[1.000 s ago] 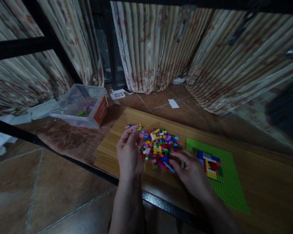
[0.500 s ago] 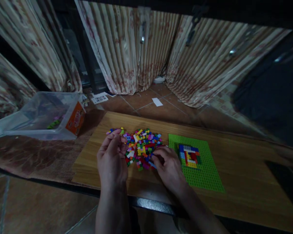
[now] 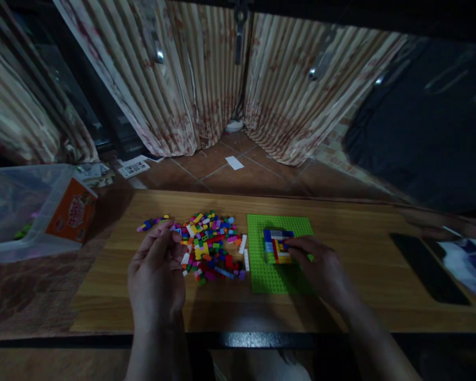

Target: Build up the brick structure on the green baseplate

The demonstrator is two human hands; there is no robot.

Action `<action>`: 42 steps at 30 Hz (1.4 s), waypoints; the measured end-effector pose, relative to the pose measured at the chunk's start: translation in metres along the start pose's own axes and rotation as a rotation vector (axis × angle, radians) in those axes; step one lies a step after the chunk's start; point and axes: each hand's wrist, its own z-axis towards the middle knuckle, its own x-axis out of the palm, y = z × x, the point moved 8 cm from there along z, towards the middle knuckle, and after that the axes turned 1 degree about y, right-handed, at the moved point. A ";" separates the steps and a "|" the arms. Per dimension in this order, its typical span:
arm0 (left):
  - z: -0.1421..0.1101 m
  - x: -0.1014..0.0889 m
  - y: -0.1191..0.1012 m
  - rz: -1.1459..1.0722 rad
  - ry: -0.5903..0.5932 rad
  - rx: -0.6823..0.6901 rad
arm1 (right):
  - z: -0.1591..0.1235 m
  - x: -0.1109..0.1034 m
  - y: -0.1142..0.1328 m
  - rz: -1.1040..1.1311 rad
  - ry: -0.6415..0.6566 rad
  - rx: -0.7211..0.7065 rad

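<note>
My left hand (image 3: 156, 270) is raised at the left side of the pile of loose toy bricks (image 3: 206, 248), its fingers curled in a pinch. A small light-blue brick (image 3: 176, 231) shows at its fingertips. On the green baseplate (image 3: 277, 283) stands a low square build of blue, grey, red, yellow and white bricks (image 3: 275, 247). My right hand (image 3: 321, 267) reaches over the plate from the right, thumb and fingers pinched together at the right side of that build. What those fingers hold, if anything, is hidden.
Two long white bricks (image 3: 243, 244) lie between pile and baseplate. A clear plastic bin (image 3: 27, 211) with an orange label stands at the left. To the right, a dark flat object (image 3: 428, 267) rests on the wooden board (image 3: 353, 227), beside a white-and-blue packet (image 3: 466, 264).
My right hand has moved from the pile's right edge to the build on the baseplate. My left hand stays pinched beside the pile. The whole view has turned to the right.
</note>
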 end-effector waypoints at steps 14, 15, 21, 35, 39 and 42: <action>-0.002 0.006 0.008 0.039 -0.008 -0.024 | -0.001 0.010 -0.003 -0.086 0.040 -0.099; -0.002 0.006 0.008 0.047 -0.004 -0.026 | -0.001 0.011 -0.003 -0.083 0.046 -0.099; -0.003 0.008 0.009 0.057 -0.002 -0.035 | 0.001 0.013 -0.004 -0.069 0.058 -0.118; -0.003 0.006 0.010 0.067 -0.013 -0.051 | 0.003 0.002 -0.029 0.142 0.012 0.128; -0.002 0.007 0.010 0.065 0.004 -0.056 | 0.003 -0.006 -0.040 0.148 -0.087 0.260; -0.001 0.006 0.012 0.068 0.015 -0.059 | 0.002 -0.001 -0.047 0.150 -0.072 0.307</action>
